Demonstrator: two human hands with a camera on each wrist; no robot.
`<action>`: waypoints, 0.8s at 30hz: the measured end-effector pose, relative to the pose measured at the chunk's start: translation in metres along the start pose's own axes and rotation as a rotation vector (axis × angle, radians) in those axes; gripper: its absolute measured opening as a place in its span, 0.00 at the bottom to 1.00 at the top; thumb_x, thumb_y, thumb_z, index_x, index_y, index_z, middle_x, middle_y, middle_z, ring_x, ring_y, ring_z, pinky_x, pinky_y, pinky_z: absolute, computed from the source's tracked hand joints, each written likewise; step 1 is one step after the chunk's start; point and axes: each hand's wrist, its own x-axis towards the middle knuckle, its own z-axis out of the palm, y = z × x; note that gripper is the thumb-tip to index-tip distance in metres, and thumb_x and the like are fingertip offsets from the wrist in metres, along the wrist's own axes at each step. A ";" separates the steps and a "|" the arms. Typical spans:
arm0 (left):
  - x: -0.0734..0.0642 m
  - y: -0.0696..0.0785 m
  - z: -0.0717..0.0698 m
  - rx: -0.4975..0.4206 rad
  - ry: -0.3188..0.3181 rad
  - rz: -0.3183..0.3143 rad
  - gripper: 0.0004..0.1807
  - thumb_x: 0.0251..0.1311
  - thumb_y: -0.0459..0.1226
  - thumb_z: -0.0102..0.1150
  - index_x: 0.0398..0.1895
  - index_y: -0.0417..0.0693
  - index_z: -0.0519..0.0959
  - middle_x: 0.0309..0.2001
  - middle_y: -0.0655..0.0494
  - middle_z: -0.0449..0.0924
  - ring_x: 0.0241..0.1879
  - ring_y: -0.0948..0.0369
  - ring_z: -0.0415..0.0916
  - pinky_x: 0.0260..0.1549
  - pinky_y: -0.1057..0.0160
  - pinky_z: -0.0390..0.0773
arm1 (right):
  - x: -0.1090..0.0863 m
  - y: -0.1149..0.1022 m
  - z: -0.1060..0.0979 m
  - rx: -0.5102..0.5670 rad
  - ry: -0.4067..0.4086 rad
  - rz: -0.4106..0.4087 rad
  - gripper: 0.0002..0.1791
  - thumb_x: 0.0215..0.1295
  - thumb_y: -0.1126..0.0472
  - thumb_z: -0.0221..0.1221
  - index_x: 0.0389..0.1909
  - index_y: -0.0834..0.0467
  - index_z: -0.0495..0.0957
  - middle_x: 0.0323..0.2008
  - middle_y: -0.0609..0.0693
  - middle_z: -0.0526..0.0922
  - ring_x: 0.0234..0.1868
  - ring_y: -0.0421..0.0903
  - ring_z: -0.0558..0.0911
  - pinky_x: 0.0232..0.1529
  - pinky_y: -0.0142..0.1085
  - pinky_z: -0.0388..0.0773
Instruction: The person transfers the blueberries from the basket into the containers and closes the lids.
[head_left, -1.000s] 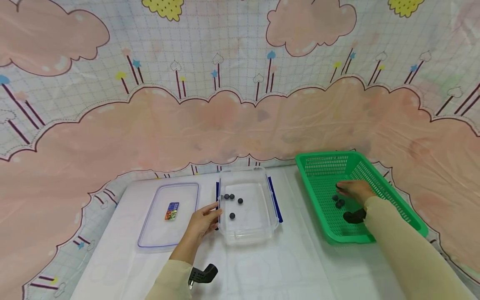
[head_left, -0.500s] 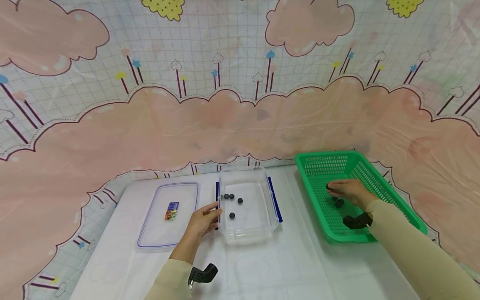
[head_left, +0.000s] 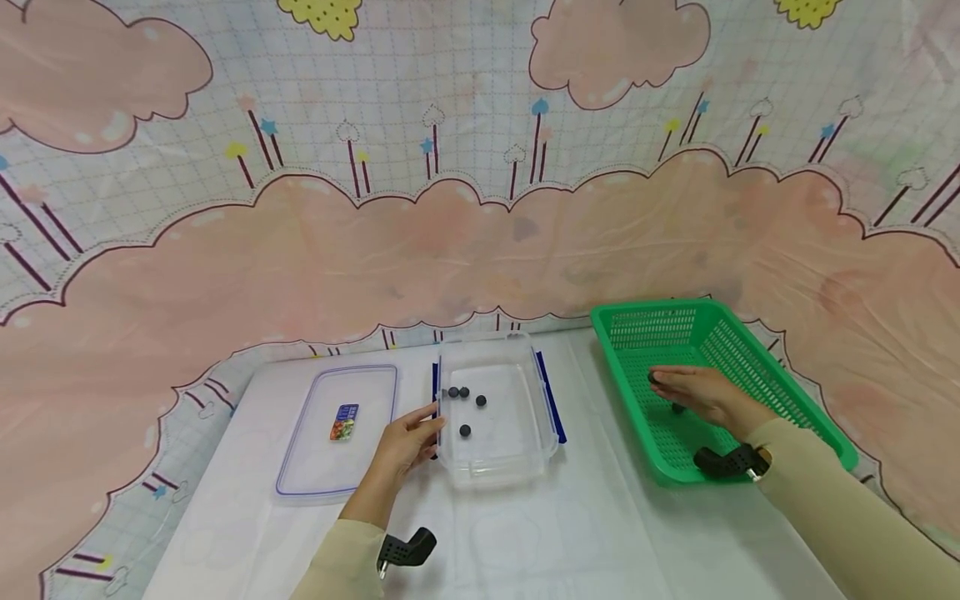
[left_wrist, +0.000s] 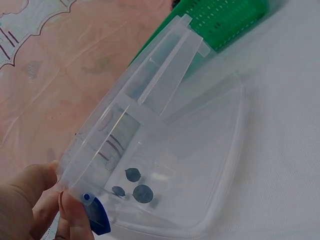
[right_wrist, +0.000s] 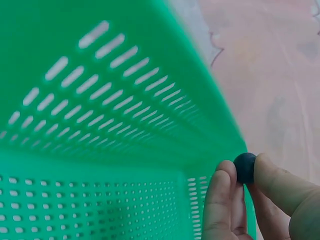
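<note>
In the head view my left hand (head_left: pixel 407 440) grips the left side of a clear plastic food box (head_left: pixel 498 475), thumb and fingers on its wall by a blue clip (left_wrist: pixel 96 215). Several dark blueberries (head_left: pixel 465 431) lie on the box floor, mostly toward its left side. My right hand (head_left: pixel 708 394) is over the green basket (head_left: pixel 637 425). Between thumb and fingertips it pinches one blueberry (right_wrist: pixel 245 168). Another blueberry (head_left: pixel 678 408) shows on the basket floor under the hand, which hides part of that floor.
A clear lid (head_left: pixel 307 450) with a blue seal lies flat left of the box, bearing a colourful label (head_left: pixel 343 422). White cloth (head_left: pixel 562 533) covers the table. A patterned curtain (head_left: pixel 480 258) hangs right behind the table.
My right hand, pinching the blueberry, has shifted a little left over the basket and now covers more of the berries there. My left hand and the box have stayed put.
</note>
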 end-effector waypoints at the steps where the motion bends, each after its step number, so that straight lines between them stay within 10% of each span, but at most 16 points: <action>1: 0.000 0.000 0.000 -0.003 -0.001 0.001 0.25 0.63 0.37 0.64 0.64 0.46 0.76 0.37 0.54 0.76 0.29 0.66 0.74 0.27 0.72 0.79 | -0.001 0.000 0.000 0.018 -0.004 -0.002 0.34 0.73 0.64 0.54 0.71 0.74 0.52 0.42 0.38 0.82 0.45 0.33 0.83 0.56 0.32 0.78; 12: -0.002 0.004 0.000 -0.002 -0.005 -0.002 0.25 0.63 0.37 0.64 0.64 0.46 0.76 0.36 0.54 0.75 0.29 0.66 0.74 0.27 0.72 0.79 | -0.012 0.006 0.002 0.103 -0.057 -0.067 0.12 0.72 0.65 0.55 0.53 0.57 0.78 0.42 0.40 0.83 0.45 0.35 0.84 0.53 0.30 0.80; 24: -0.003 0.005 -0.001 0.019 -0.006 -0.003 0.25 0.63 0.37 0.64 0.64 0.46 0.76 0.38 0.53 0.76 0.30 0.65 0.74 0.28 0.72 0.79 | -0.012 0.006 0.017 0.107 -0.074 -0.080 0.15 0.71 0.65 0.57 0.56 0.62 0.74 0.42 0.43 0.83 0.45 0.37 0.85 0.57 0.34 0.78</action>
